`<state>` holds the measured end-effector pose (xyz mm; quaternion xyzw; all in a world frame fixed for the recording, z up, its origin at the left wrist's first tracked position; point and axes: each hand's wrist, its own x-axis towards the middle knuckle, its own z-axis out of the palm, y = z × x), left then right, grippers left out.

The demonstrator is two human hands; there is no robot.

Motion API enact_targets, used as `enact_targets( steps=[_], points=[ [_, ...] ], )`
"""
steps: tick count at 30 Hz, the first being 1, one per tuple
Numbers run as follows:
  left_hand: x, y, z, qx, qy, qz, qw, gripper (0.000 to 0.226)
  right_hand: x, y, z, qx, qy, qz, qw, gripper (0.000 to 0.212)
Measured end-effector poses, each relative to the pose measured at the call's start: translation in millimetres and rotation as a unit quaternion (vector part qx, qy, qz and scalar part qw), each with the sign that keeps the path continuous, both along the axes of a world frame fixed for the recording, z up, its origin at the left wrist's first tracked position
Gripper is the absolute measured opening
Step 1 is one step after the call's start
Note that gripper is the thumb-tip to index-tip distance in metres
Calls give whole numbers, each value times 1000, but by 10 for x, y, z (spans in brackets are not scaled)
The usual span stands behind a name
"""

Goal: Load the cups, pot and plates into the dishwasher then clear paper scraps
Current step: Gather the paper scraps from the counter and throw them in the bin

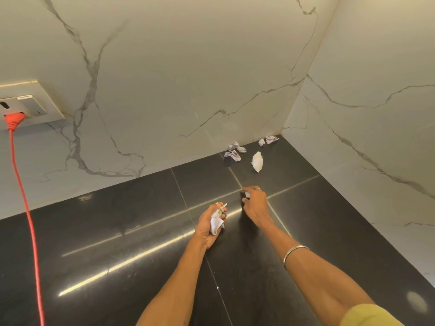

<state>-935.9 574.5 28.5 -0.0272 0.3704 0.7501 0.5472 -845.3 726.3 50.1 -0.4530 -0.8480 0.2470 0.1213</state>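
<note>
left hand (211, 222) is clenched on a wad of white paper (216, 222) above the dark counter (117, 243); right hand (255, 203), just beyond it, pinches a small scrap (247, 195). more crumpled scraps (257, 161) lie farther ahead near the marble corner (286, 128)

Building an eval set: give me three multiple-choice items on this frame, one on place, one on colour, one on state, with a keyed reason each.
1. Where do the loose paper scraps lie?
A. In the far corner of the counter
B. Under the socket
C. By the near edge

2. What colour is the plugged-in cord?
A. White
B. Red
C. Black

3. What is the left hand doing?
A. Lying flat and empty
B. Holding crumpled paper
C. Gripping the cord

Key: 1 A, they sit where the marble walls meet; 2 B, it hangs red from the socket; 3 B, white paper shows inside its closed fingers.
</note>
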Motion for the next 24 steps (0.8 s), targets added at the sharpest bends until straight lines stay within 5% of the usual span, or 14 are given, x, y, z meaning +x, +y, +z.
enact_targets(
  steps=[6,12,16,24],
  points=[
    [4,-37,-4,6,-30,16,999,30,70,-163,-25,-24,-2,-39,999,21],
    [17,-83,1,52,-114,81,989,18,43,-315,204,-160,66,-89,981,10],
    [8,-47,50,89,-173,158,968,17,-91,-599,403,-200,148,-36,968,15],
    [-32,-50,80,109,-211,207,949,12,-170,-947,316,-183,87,70,977,25]
  ],
)
